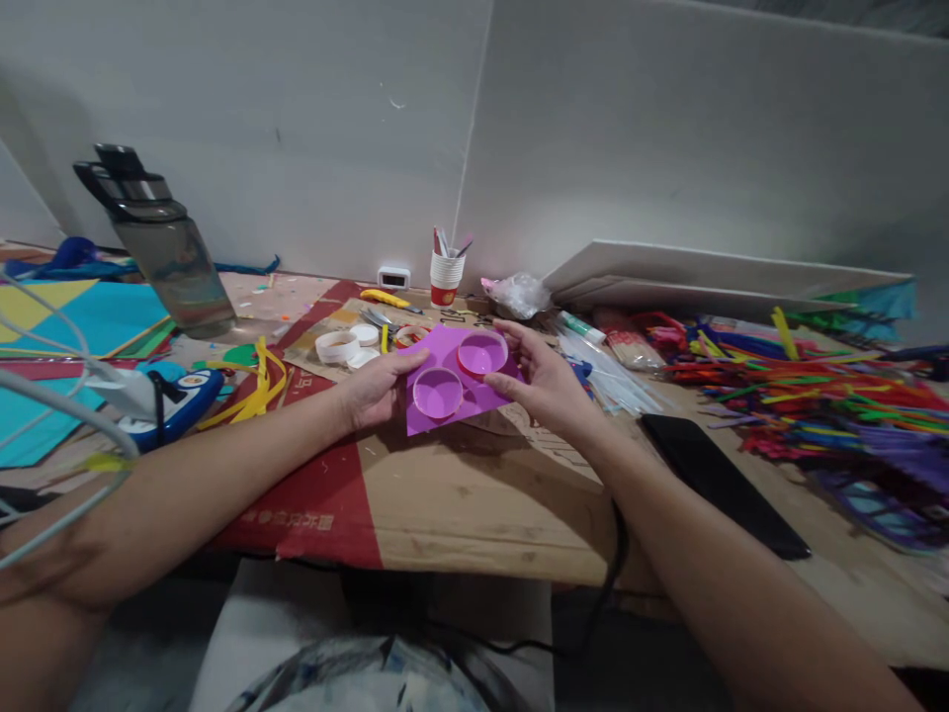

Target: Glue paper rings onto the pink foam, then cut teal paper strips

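A purple sheet of paper is held up above the cardboard. My left hand pinches its left edge, thumb on top. On the sheet sit two short rings that look cut from paper cups: a pale-rimmed ring at the lower left and a red ring at the upper right. My right hand has its thumb and fingers around the red ring at the sheet's right side. Whether either ring is fixed to the sheet I cannot tell. White cut rings lie behind my left hand.
Cardboard covers the table's front. A water bottle and a glue gun are on the left. Behind stand paper cups with pens and a yellow cutter. To the right lie a black phone and many pipe cleaners.
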Action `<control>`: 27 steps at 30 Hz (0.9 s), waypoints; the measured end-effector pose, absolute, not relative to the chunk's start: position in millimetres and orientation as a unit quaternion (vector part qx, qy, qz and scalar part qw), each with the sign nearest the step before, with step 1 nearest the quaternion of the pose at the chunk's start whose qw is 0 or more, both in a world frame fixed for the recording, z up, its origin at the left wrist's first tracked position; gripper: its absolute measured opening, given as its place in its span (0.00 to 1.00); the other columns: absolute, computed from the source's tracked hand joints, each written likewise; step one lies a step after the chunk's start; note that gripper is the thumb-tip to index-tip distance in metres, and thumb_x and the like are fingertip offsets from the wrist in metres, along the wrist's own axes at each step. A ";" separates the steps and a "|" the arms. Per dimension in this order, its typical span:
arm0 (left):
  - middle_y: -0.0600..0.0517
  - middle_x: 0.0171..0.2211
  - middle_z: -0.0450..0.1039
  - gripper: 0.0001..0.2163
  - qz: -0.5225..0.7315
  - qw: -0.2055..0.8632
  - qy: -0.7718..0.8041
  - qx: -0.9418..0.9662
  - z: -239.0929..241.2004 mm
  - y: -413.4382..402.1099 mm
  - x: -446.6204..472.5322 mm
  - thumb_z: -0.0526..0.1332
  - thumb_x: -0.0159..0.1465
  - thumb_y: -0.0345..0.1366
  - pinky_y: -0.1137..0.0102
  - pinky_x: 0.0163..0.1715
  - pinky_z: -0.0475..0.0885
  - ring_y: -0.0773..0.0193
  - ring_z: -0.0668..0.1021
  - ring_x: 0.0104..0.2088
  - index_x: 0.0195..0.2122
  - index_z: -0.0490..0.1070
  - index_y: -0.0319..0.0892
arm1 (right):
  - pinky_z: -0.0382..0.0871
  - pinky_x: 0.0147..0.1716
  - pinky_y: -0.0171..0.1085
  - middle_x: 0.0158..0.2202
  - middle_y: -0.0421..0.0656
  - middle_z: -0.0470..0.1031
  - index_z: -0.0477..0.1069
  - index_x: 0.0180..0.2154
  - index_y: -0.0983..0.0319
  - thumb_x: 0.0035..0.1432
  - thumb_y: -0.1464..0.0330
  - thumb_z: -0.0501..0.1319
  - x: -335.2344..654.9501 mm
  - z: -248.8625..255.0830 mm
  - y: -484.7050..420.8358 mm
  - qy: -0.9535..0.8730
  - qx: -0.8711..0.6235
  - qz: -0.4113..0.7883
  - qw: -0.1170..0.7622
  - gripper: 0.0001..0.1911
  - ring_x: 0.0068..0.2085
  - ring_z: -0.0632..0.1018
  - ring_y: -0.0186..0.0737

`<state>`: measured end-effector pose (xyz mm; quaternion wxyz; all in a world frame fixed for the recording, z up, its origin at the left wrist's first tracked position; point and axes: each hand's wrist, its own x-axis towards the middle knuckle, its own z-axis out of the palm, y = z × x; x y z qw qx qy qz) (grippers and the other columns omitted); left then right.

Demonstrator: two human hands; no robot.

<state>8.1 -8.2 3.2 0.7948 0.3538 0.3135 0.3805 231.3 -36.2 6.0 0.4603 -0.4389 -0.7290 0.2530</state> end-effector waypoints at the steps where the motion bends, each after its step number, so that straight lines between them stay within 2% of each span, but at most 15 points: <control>1: 0.41 0.41 0.78 0.14 0.389 0.792 0.313 0.352 3.3 -7.6 8.2 0.57 0.63 0.31 0.61 0.43 0.76 0.58 0.80 0.37 0.49 0.70 0.34 | 0.71 0.47 0.44 0.52 0.47 0.70 0.61 0.57 0.55 0.52 0.61 0.65 233.8 7.7 -34.6 -0.717 -0.443 0.251 0.476 0.31 0.49 0.74 0.43; 5: 0.44 0.37 0.79 0.12 0.432 0.767 0.334 0.336 3.6 -2.7 7.4 0.56 0.64 0.31 0.66 0.38 0.77 0.62 0.80 0.32 0.48 0.70 0.36 | 0.72 0.41 0.40 0.42 0.45 0.73 0.65 0.51 0.59 0.55 0.61 0.60 250.0 18.2 -29.5 -0.657 -0.502 0.157 0.540 0.22 0.40 0.75 0.39; 8: 0.47 0.33 0.79 0.12 0.460 0.753 0.348 0.318 3.1 0.7 6.6 0.56 0.64 0.31 0.68 0.34 0.78 0.64 0.80 0.29 0.49 0.69 0.37 | 0.71 0.38 0.39 0.39 0.46 0.75 0.68 0.49 0.61 0.57 0.62 0.58 268.6 25.2 -27.7 -0.632 -0.572 0.049 0.521 0.19 0.37 0.75 0.40; 10: 0.47 0.33 0.78 0.13 0.474 0.749 0.347 0.307 1.9 2.6 6.4 0.55 0.65 0.31 0.69 0.34 0.78 0.64 0.80 0.29 0.50 0.68 0.39 | 0.70 0.38 0.39 0.39 0.47 0.76 0.70 0.47 0.62 0.57 0.62 0.57 283.9 26.4 -26.4 -0.627 -0.629 -0.025 0.459 0.17 0.36 0.75 0.41; 13: 0.47 0.36 0.78 0.13 0.479 0.742 0.357 0.304 -1.3 6.1 6.1 0.55 0.65 0.32 0.67 0.35 0.78 0.63 0.80 0.31 0.51 0.68 0.41 | 0.67 0.38 0.41 0.36 0.50 0.77 0.74 0.41 0.63 0.57 0.62 0.56 306.6 21.7 -23.7 -0.619 -0.723 -0.086 0.294 0.15 0.36 0.76 0.45; 15: 0.46 0.38 0.78 0.13 0.485 0.732 0.369 0.304 -3.3 8.9 5.8 0.55 0.65 0.33 0.64 0.36 0.78 0.61 0.81 0.33 0.50 0.68 0.40 | 0.66 0.38 0.42 0.34 0.52 0.77 0.75 0.38 0.64 0.57 0.60 0.56 317.8 16.7 -21.9 -0.613 -0.764 -0.081 0.186 0.16 0.37 0.76 0.48; 17: 0.45 0.40 0.78 0.13 0.497 0.724 0.374 0.300 -4.4 11.3 5.2 0.54 0.66 0.34 0.61 0.38 0.78 0.60 0.81 0.34 0.50 0.69 0.40 | 0.66 0.38 0.42 0.34 0.53 0.77 0.76 0.36 0.65 0.57 0.59 0.56 324.5 13.2 -20.3 -0.612 -0.777 -0.074 0.130 0.16 0.39 0.76 0.49; 21: 0.44 0.44 0.76 0.13 0.510 0.728 0.352 0.292 -3.9 13.3 4.2 0.52 0.67 0.34 0.61 0.41 0.77 0.60 0.80 0.38 0.51 0.68 0.40 | 0.66 0.38 0.41 0.37 0.55 0.78 0.76 0.37 0.65 0.59 0.59 0.54 329.5 12.1 -17.8 -0.588 -0.795 -0.078 0.126 0.18 0.41 0.77 0.50; 25: 0.44 0.46 0.75 0.14 0.503 0.736 0.343 0.296 -3.6 12.3 5.0 0.52 0.67 0.36 0.59 0.41 0.77 0.59 0.80 0.40 0.51 0.68 0.40 | 0.67 0.35 0.40 0.34 0.58 0.78 0.77 0.31 0.66 0.58 0.50 0.51 329.3 6.3 -13.8 -0.579 -0.814 0.004 0.053 0.28 0.38 0.78 0.50; 27: 0.45 0.46 0.76 0.14 0.498 0.736 0.346 0.300 -4.3 11.3 6.1 0.52 0.67 0.36 0.59 0.41 0.77 0.59 0.80 0.39 0.52 0.67 0.41 | 0.67 0.33 0.39 0.34 0.58 0.78 0.76 0.31 0.66 0.55 0.49 0.54 326.8 -0.5 -11.2 -0.584 -0.810 0.033 0.039 0.27 0.38 0.78 0.50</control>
